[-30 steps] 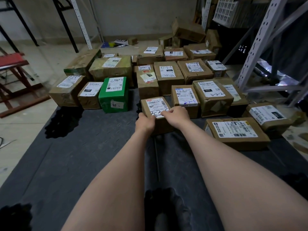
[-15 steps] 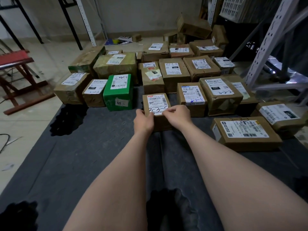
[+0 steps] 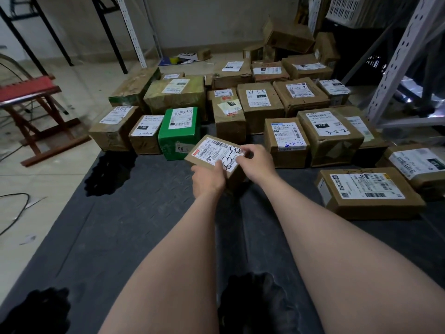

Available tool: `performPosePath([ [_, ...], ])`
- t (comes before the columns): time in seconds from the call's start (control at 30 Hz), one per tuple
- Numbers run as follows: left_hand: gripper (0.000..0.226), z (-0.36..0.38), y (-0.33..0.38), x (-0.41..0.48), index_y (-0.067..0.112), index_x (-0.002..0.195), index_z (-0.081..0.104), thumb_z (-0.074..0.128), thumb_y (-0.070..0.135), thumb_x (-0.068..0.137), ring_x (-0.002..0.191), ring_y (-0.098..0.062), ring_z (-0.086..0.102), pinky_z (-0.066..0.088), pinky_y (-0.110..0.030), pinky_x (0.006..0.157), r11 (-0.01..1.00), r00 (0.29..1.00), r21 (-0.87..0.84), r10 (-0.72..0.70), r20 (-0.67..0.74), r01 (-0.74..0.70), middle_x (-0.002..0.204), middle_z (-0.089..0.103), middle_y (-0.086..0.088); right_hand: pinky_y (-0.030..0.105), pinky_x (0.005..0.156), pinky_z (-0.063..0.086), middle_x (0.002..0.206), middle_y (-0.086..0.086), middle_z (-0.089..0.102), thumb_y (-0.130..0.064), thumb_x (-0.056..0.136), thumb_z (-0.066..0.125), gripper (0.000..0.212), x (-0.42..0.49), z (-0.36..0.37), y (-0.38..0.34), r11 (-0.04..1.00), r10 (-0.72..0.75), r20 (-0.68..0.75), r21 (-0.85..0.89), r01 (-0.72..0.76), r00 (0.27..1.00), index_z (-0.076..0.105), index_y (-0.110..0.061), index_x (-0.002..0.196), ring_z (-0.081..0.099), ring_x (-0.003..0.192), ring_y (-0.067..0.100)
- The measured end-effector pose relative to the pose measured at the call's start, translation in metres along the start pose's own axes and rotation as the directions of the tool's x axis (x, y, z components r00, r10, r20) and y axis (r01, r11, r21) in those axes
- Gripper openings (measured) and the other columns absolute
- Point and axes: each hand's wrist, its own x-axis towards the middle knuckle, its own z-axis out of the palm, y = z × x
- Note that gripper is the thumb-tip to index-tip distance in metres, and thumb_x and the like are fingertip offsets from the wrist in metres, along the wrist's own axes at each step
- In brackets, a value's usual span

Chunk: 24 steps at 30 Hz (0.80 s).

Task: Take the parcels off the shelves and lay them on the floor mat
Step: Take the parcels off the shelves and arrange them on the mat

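Well along, going by the layout: many cardboard parcels [image 3: 260, 104] already down in rows at the far end of the floor mat [image 3: 120, 237], some spilling past it onto the tiled floor [image 3: 48, 179]. One small brown parcel [image 3: 212, 153] not yet laid. Held tilted over the mat, label up, just right of the green box [image 3: 179, 133]; cannot tell whether its low corner touches.

Left hand [image 3: 208, 180] curled round the near corner, thumb on the label. Right hand [image 3: 255, 162] pinching the far right edge, fingers bent over the top.

Left to do: setting this one flat. Shelf contents unreadable here, with only a shelf upright [image 3: 399, 61] and a white crate [image 3: 361, 8] in view.

Room: near half of the mat without parcels. Gap between green box and the labelled box [image 3: 286, 143] on the right — likely landing spot. Flat parcel [image 3: 366, 191] near on the right, worth avoiding. Left mat edge diagonal against tile, with the red stool [image 3: 29, 90] and loose cable [image 3: 14, 213] beyond it — well apart from the hands.
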Motion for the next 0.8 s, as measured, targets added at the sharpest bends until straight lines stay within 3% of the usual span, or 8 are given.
performPosePath([
  [0.1, 0.070, 0.010, 0.007, 0.001, -0.008, 0.138, 0.025, 0.064, 0.030, 0.094, 0.124, -0.041, 0.052, 0.049, -0.044, 0.097, 0.995, 0.998, -0.083, -0.045, 0.042, 0.049, 0.138, 0.050, -0.026, 0.026, 0.108, 0.030, 0.146, 0.016, 0.045, -0.017, 0.091, 0.066, 0.056, -0.005, 0.011, -0.002, 0.998, 0.035, 0.117, -0.055, -0.029, 0.992, 0.049, -0.011, 0.143, 0.040, 0.137, 0.029],
  [0.23, 0.090, 0.021, 0.013, 0.001, -0.011, 0.148, 0.006, 0.068, 0.021, 0.091, 0.131, -0.039, 0.048, 0.043, -0.043, 0.106, 0.940, 0.979, -0.282, -0.165, 0.121, 0.193, 0.143, 0.046, -0.025, 0.029, 0.108, 0.036, 0.152, 0.015, 0.040, -0.022, 0.095, 0.060, 0.073, -0.009, 0.019, -0.001, 0.987, 0.162, 0.214, -0.037, -0.158, 0.963, 0.023, -0.019, 0.158, 0.043, 0.136, 0.032],
  [0.37, 0.066, 0.023, 0.011, -0.001, -0.006, 0.145, 0.030, 0.063, 0.007, 0.089, 0.117, -0.042, 0.060, 0.054, -0.051, 0.092, 0.851, 0.923, -0.418, -0.178, 0.341, 0.318, 0.129, 0.058, -0.029, 0.026, 0.101, 0.039, 0.146, 0.012, 0.050, -0.007, 0.094, 0.053, 0.058, -0.009, 0.013, 0.003, 0.984, 0.177, 0.133, -0.003, -0.178, 0.975, 0.041, -0.020, 0.149, 0.049, 0.131, 0.030],
  [0.5, 0.031, 0.022, 0.010, -0.009, -0.002, 0.120, 0.054, 0.056, 0.015, 0.094, 0.075, -0.028, 0.067, 0.056, -0.036, 0.063, 0.850, 0.871, -0.405, -0.118, 0.476, 0.336, 0.093, 0.069, -0.016, 0.031, 0.101, 0.041, 0.145, 0.017, 0.050, -0.009, 0.097, 0.050, 0.050, -0.009, 0.007, 0.013, 0.963, 0.270, 0.060, -0.035, -0.269, 0.961, 0.042, -0.011, 0.146, 0.049, 0.131, 0.034],
  [0.57, 0.047, 0.025, 0.008, -0.008, 0.000, 0.131, 0.045, 0.059, 0.025, 0.093, 0.098, -0.035, 0.066, 0.056, -0.046, 0.083, 0.876, 0.911, -0.369, -0.163, 0.378, 0.310, 0.117, 0.063, -0.020, 0.036, 0.104, 0.044, 0.142, 0.018, 0.052, -0.010, 0.097, 0.049, 0.049, -0.008, 0.006, 0.016, 0.956, 0.291, 0.043, 0.003, -0.292, 0.956, 0.042, -0.011, 0.146, 0.052, 0.128, 0.036],
  [0.63, 0.072, 0.025, 0.005, -0.001, 0.001, 0.145, 0.030, 0.063, 0.035, 0.091, 0.127, -0.042, 0.048, 0.043, -0.047, 0.104, 0.946, 0.974, -0.242, -0.191, 0.122, 0.216, 0.143, 0.041, -0.023, 0.046, 0.102, 0.049, 0.135, 0.018, 0.057, -0.010, 0.096, 0.048, 0.046, -0.006, 0.007, 0.019, 0.951, 0.297, 0.031, 0.082, -0.299, 0.954, 0.047, -0.013, 0.142, 0.058, 0.119, 0.039],
  [0.7, 0.084, 0.020, 0.003, 0.006, 0.004, 0.153, 0.018, 0.063, 0.039, 0.091, 0.139, -0.040, 0.031, 0.030, -0.046, 0.110, 0.980, 0.992, -0.169, -0.115, -0.057, 0.104, 0.154, 0.025, -0.019, 0.049, 0.101, 0.050, 0.136, 0.016, 0.056, -0.012, 0.097, 0.050, 0.048, -0.003, 0.010, 0.021, 0.945, 0.290, 0.027, 0.148, -0.291, 0.957, 0.045, -0.015, 0.145, 0.057, 0.121, 0.038],
  [0.8, 0.086, 0.015, 0.005, 0.021, 0.011, 0.157, 0.011, 0.060, 0.039, 0.093, 0.145, -0.035, 0.022, 0.023, -0.045, 0.115, 0.986, 0.994, -0.168, 0.005, -0.112, -0.024, 0.162, 0.017, -0.010, 0.049, 0.106, 0.047, 0.149, 0.012, 0.044, -0.018, 0.099, 0.053, 0.062, 0.002, 0.014, 0.023, 0.938, 0.291, 0.030, 0.188, -0.292, 0.956, 0.028, -0.019, 0.155, 0.048, 0.132, 0.034],
])
